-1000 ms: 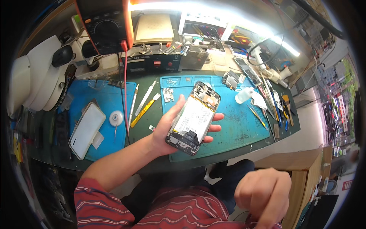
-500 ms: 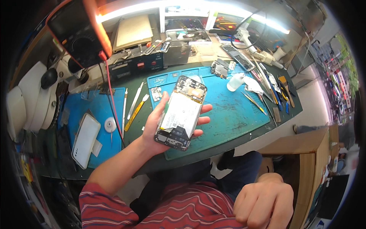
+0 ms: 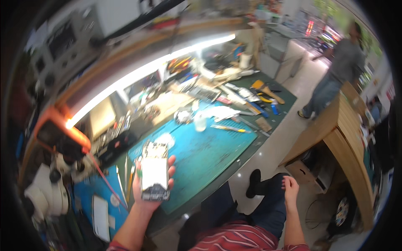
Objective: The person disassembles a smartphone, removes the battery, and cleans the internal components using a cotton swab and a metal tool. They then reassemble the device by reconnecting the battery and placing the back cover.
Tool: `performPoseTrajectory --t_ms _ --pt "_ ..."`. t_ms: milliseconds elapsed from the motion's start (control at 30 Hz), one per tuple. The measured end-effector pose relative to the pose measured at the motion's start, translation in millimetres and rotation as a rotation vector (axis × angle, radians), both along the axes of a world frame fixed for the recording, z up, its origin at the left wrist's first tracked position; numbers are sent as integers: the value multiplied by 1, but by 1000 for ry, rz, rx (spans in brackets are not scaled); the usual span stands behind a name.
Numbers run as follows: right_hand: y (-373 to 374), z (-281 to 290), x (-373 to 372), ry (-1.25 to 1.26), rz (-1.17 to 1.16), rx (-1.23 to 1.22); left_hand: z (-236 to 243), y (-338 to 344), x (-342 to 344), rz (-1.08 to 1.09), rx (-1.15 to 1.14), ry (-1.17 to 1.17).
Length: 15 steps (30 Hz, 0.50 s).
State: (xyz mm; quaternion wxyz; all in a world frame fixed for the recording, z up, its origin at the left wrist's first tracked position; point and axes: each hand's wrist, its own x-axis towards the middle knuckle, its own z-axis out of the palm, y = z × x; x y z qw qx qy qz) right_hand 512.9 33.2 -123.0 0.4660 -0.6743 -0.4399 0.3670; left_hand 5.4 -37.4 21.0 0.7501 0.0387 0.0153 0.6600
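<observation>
An opened smartphone (image 3: 154, 170) with its back cover off lies in my left hand (image 3: 145, 206), which is closed round its sides above the mat's left part. The bare circuit parts are at the phone's top, a white battery fills the middle, and a dark section is at the bottom. Glare and blur hide finer detail. My right hand (image 3: 291, 189) is beside my right thigh, away from the bench, its fingers loosely bent and slightly apart; nothing shows in it. Beneath the phone is a blue-green work mat (image 3: 209, 161), with a small bottle (image 3: 200, 123) on it.
An orange-framed multimeter (image 3: 58, 136) stands at the left, above a white microscope (image 3: 46, 192). A white phone cover (image 3: 100, 217) lies on the smaller blue mat. Tools, including yellow-handled pliers (image 3: 265, 98), crowd the far right. Beyond the wooden cabinet (image 3: 318, 129) a person (image 3: 339, 69) stands.
My view has swung right and up, bringing the cabinet and another person into sight. The smartphone stays in my left hand. My right hand has moved farther out, its fingers now showing.
</observation>
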Motion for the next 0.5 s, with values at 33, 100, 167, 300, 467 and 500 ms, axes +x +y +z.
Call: performPoseTrajectory --t_ms 33,100,167,300,467,500 --pt "-13 -46 51 -695 9 197 0 1 2 -13 -13 -9" --pt "-35 -85 71 -670 -102 -248 -1 -2 1 -34 -49 -3" --pt "-29 -101 62 -343 -56 -441 3 -10 -7 -24 -90 -2" --pt "-8 -107 56 -636 -70 -397 -1 -3 -3 -29 -176 54" --pt "38 -72 31 -791 29 -537 9 3 2 -2 -201 122" --pt "45 -70 31 -794 45 -565 10 3 3 1 -204 131"
